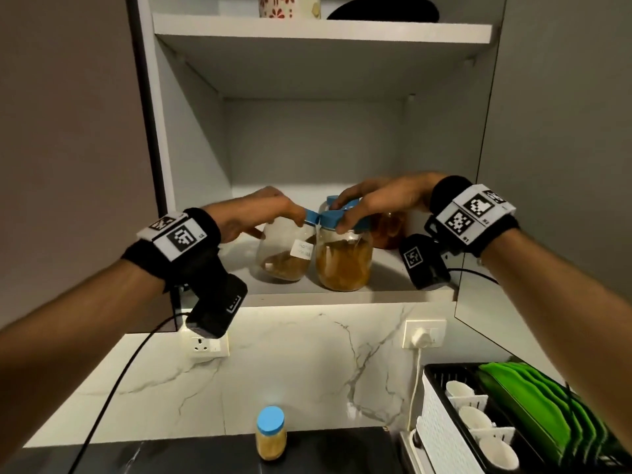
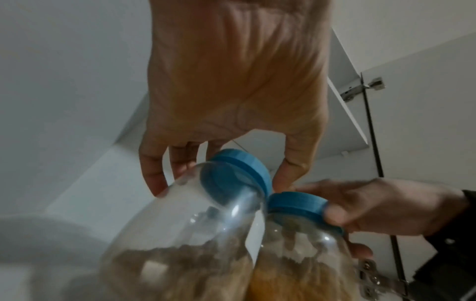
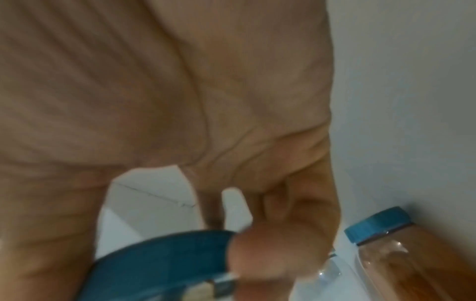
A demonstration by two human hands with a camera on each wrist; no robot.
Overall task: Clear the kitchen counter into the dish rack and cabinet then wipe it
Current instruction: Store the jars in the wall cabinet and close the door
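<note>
On the cabinet's bottom shelf (image 1: 393, 295), the left hand (image 1: 260, 213) curls round the neck of a tilted jar (image 1: 285, 251); its white label (image 1: 302, 250) is unreadable. The right hand (image 1: 379, 200) clamps the blue lid (image 1: 343, 217) of an upright jar (image 1: 343, 265) touching it. A small jar (image 1: 271, 432) stands on the table (image 1: 342, 449).

A white wall socket (image 1: 206, 347) sits on the marble backsplash (image 1: 290, 357) at the left, and a second socket (image 1: 424, 333) at the right holds a white plug (image 1: 421, 338) whose cord (image 1: 415, 388) hangs down. High on the far upper shelf stand a mug with red flowers (image 1: 276, 5) and, to its right, a black domed object (image 1: 383, 7)
</note>
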